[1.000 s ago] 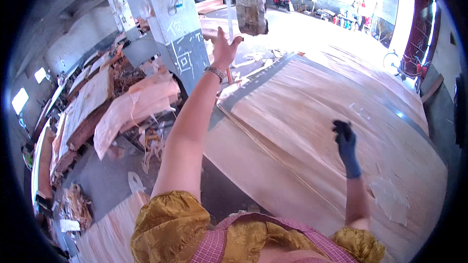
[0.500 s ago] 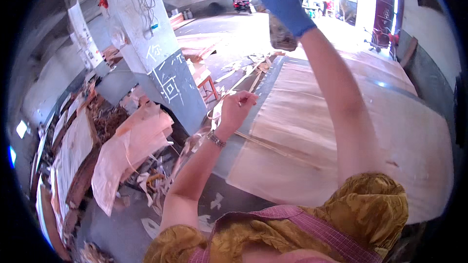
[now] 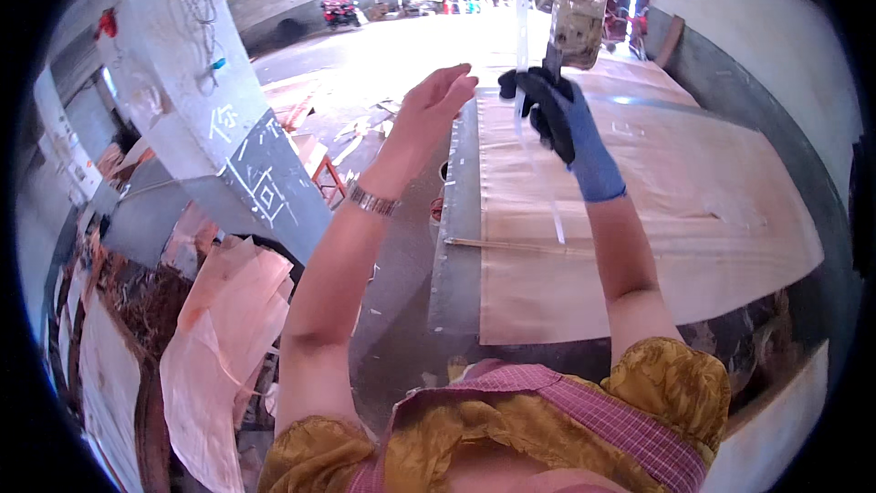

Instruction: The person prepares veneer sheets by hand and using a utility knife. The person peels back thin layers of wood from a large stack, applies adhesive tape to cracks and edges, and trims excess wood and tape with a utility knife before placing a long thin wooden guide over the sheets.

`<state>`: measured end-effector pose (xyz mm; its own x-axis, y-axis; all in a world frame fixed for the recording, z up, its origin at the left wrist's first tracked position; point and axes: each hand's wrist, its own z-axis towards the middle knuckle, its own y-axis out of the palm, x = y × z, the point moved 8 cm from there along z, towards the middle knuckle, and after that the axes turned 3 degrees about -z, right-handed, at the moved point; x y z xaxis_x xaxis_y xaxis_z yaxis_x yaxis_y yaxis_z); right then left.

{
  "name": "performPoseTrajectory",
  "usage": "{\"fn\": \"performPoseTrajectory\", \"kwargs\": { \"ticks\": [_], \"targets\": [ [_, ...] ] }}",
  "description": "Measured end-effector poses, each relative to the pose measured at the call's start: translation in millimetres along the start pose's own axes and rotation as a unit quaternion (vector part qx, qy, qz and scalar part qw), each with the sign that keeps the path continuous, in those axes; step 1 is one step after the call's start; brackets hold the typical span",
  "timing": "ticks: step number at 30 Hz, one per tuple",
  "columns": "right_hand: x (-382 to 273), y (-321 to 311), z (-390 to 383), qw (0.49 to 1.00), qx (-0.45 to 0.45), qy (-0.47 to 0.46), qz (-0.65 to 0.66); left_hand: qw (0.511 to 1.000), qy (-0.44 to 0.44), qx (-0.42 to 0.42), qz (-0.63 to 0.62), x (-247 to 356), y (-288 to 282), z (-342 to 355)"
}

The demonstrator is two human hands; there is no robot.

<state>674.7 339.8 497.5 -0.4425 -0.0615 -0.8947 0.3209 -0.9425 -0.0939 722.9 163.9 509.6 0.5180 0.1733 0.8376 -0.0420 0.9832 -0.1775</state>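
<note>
My right hand (image 3: 558,119) wears a blue glove with black fingers and is raised over the bench. Its fingers are closed around a narrow whitish, translucent strip (image 3: 524,23), which runs up out of view and dangles below the hand. Just above the fingers is a block-shaped thing wrapped in shiny film (image 3: 578,23), brown on top, with a dark piece under it; whether the hand touches that piece is unclear. My bare left hand (image 3: 433,108), with a watch or bracelet at the wrist, is raised to the left, fingers stretched toward the strip and visibly holding nothing.
Thin wood sheets (image 3: 630,183) cover the bench, whose grey edge (image 3: 456,256) shows at left. A thin stick (image 3: 511,245) lies across them. Left stand a concrete pillar (image 3: 228,110), curved veneer sheets (image 3: 224,319) and a red stool (image 3: 327,178). A motorbike (image 3: 339,11) is far back.
My right hand has come down from the top and now has the whitish strip. My left hand has risen and reached farther forward. My view has turned to the right.
</note>
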Motion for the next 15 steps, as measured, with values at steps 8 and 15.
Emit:
{"fn": "performPoseTrajectory", "kwargs": {
  "ticks": [8,15],
  "targets": [
    [89.6,97.8,-32.0,0.951,0.174,-0.219,-0.133,0.975,-0.041,-0.208,-0.064,-75.2,15.5,-4.5],
    [161.3,184.6,4.0,0.976,0.185,-0.112,-0.007,0.919,-0.202,-0.032,-0.336,-170.2,-86.8,12.8]
  ]
}}
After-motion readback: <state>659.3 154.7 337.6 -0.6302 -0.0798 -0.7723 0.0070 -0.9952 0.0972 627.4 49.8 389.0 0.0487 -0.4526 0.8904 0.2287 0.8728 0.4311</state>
